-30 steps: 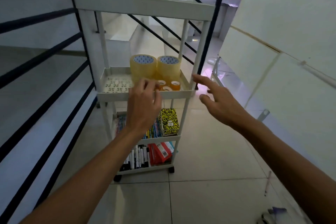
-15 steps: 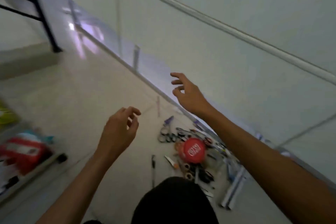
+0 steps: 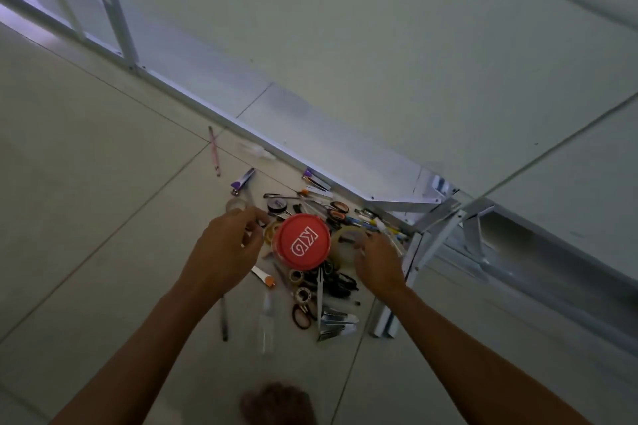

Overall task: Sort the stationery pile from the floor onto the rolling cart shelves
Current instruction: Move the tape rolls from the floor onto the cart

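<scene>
Now both hands reach into the stationery pile (image 3: 310, 252) on the tiled floor (image 3: 86, 183) beside the wall, the left hand (image 3: 224, 252) with loosely curled fingers holding nothing I can see, the right hand (image 3: 378, 264) touching a clear tape roll (image 3: 345, 241) by the round red lid (image 3: 301, 241), so the pickup step seems underway and next calls for a firm grip.

The stationery pile (image 3: 310, 252) lies spread on the pale tiled floor (image 3: 86, 183) close to the wall. A round red lid (image 3: 301, 241) with white lettering sits face up in its middle, ringed by tape rolls (image 3: 347, 245), black-handled scissors (image 3: 331, 281), pens and markers. A pink pencil (image 3: 214, 155) lies apart, beyond the heap.
</scene>
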